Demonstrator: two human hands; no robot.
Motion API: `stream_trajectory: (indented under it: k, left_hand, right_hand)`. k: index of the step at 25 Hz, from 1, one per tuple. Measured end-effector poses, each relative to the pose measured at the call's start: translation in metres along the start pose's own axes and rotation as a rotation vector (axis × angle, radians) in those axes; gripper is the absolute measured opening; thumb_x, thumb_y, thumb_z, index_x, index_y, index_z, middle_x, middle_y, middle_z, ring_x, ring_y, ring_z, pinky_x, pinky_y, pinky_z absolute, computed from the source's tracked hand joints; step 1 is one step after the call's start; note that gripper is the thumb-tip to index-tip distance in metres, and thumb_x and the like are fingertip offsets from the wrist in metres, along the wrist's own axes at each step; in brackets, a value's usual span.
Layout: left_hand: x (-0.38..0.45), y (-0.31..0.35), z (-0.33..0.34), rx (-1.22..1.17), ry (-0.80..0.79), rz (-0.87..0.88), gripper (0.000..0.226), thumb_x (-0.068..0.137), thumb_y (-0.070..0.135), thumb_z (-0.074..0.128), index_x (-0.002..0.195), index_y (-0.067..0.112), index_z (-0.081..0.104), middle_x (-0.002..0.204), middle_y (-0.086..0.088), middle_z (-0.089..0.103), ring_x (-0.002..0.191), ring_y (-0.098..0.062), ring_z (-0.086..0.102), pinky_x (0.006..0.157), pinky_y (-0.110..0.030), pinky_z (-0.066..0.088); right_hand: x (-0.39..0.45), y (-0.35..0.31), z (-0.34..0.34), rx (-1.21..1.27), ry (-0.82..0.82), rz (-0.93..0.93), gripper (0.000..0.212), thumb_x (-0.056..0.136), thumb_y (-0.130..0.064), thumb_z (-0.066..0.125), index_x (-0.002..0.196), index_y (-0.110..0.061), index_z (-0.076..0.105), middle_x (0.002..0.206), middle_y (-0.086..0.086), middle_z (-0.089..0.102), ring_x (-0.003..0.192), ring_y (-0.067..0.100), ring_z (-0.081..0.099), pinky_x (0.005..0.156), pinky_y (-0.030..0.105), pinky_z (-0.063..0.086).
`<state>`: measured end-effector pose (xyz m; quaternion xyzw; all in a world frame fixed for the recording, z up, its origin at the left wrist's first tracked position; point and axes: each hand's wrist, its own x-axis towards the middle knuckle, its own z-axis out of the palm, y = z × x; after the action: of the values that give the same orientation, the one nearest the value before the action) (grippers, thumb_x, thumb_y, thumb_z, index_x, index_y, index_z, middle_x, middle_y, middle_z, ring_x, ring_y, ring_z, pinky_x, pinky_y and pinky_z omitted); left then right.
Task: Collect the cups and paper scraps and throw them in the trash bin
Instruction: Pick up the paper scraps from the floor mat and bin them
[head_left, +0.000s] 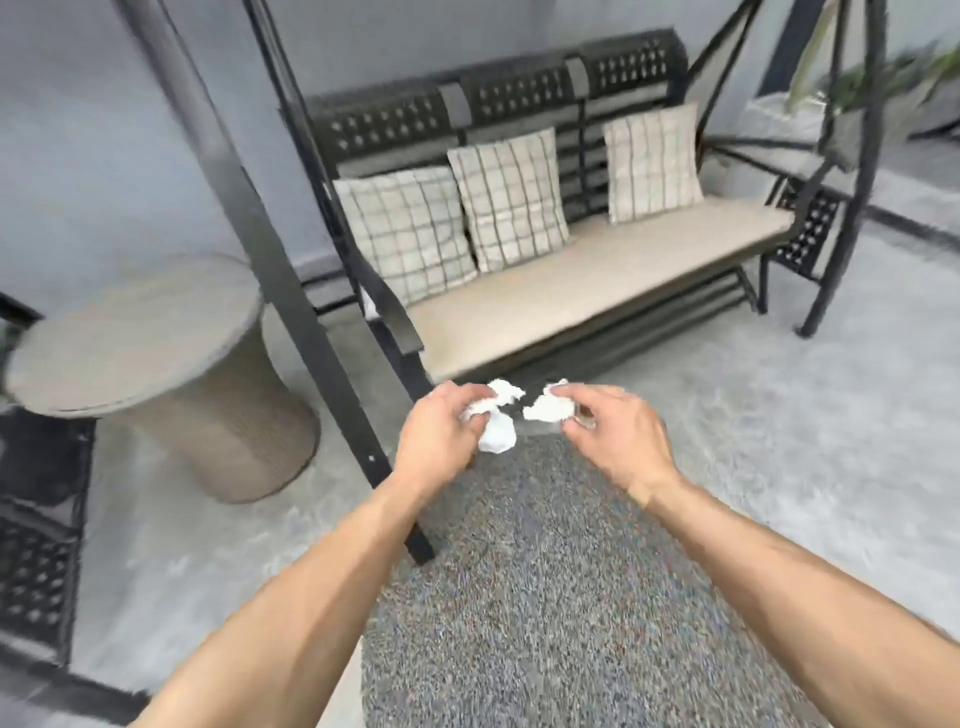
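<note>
The crumpled paper scraps (496, 415) in both hands are white, matt and creased. The swing bench frame (291, 291) looks like dark metal with a dull painted finish — its back is pierced panels. The seat pad (597, 280) is plain beige cloth, and the three cushions (511, 200) are pale checked fabric. At left, the round side table (140, 338) has a woven, wicker-like surface. The near rug (545, 597) is speckled grey, rough and nubbly — the floor (831, 415) beyond looks like pale, matt concrete.

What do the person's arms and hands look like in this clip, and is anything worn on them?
Both forearms are bare up to the frame edge: no sleeves in view. The left hand and right hand carry no gloves, and no watch, ring or bracelet is visible. Motion blur hides finer detail.
</note>
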<state>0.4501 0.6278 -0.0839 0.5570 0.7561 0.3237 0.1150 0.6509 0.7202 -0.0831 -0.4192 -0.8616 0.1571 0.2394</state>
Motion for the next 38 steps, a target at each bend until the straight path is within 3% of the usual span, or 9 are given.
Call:
stream_trajectory:
  k: [4, 8, 12, 20, 27, 31, 38]
  left_hand:
    - [-0.023, 0.024, -0.063, 0.049, 0.208, -0.058, 0.024, 0.086, 0.018, 0.063, 0.107, 0.026, 0.070, 0.094, 0.001, 0.062, 0.092, -0.020, 0.060, 0.082, -0.034, 0.046]
    - [-0.064, 0.035, -0.104, 0.039, 0.409, -0.134, 0.024, 0.084, 0.015, 0.063, 0.105, 0.024, 0.070, 0.098, 0.006, 0.064, 0.094, -0.015, 0.060, 0.084, -0.032, 0.046]
    - [-0.121, 0.036, -0.138, 0.115, 0.574, -0.156, 0.022, 0.082, 0.012, 0.066, 0.102, 0.020, 0.071, 0.098, 0.006, 0.065, 0.091, -0.014, 0.060, 0.081, -0.032, 0.047]
    - [-0.320, 0.014, -0.228, 0.347, 0.888, -0.475, 0.017, 0.082, 0.016, 0.067, 0.099, 0.020, 0.069, 0.094, 0.010, 0.062, 0.085, -0.009, 0.059, 0.077, -0.025, 0.045]
    - [-0.540, 0.031, -0.286, 0.542, 1.122, -0.791, 0.020, 0.079, 0.019, 0.063, 0.097, 0.015, 0.071, 0.093, 0.001, 0.067, 0.086, -0.019, 0.063, 0.077, -0.024, 0.043]
    - [-0.683, 0.060, -0.299, 0.664, 1.239, -0.970, 0.015, 0.081, 0.018, 0.065, 0.095, 0.015, 0.071, 0.092, -0.001, 0.068, 0.086, -0.023, 0.063, 0.075, -0.034, 0.048]
    - [-0.902, 0.094, -0.298, 0.742, 1.331, -1.222, 0.013, 0.085, 0.020, 0.069, 0.098, 0.021, 0.069, 0.094, 0.008, 0.065, 0.085, -0.015, 0.062, 0.073, -0.032, 0.049]
  right_hand:
    - [0.017, -0.047, -0.044, 0.074, 0.058, -0.121, 0.037, 0.080, -0.027, 0.064, 0.115, -0.040, 0.063, 0.082, -0.014, 0.060, 0.086, 0.014, 0.058, 0.072, 0.032, 0.050]
    - [0.015, -0.078, -0.071, 0.121, 0.103, -0.300, 0.035, 0.081, -0.024, 0.067, 0.114, -0.035, 0.065, 0.084, -0.013, 0.064, 0.078, 0.010, 0.056, 0.067, 0.032, 0.052]
    - [0.004, -0.121, -0.070, 0.193, 0.035, -0.454, 0.033, 0.082, -0.024, 0.069, 0.112, -0.034, 0.065, 0.089, -0.008, 0.069, 0.081, 0.013, 0.059, 0.066, 0.033, 0.052]
    - [-0.066, -0.278, -0.016, 0.352, -0.172, -0.820, 0.034, 0.077, -0.024, 0.075, 0.108, -0.033, 0.067, 0.085, -0.007, 0.068, 0.081, 0.019, 0.063, 0.064, 0.032, 0.048]
    - [-0.204, -0.428, 0.010, 0.528, -0.350, -1.124, 0.032, 0.075, -0.024, 0.077, 0.105, -0.033, 0.067, 0.083, -0.011, 0.066, 0.077, 0.013, 0.062, 0.064, 0.031, 0.049]
    - [-0.321, -0.509, 0.011, 0.597, -0.476, -1.288, 0.029, 0.077, -0.023, 0.076, 0.103, -0.031, 0.068, 0.085, -0.010, 0.068, 0.080, 0.013, 0.062, 0.065, 0.031, 0.050]
    - [-0.534, -0.622, 0.003, 0.679, -0.627, -1.534, 0.023, 0.078, -0.026, 0.075, 0.100, -0.032, 0.070, 0.090, -0.011, 0.070, 0.088, 0.013, 0.063, 0.071, 0.032, 0.050]
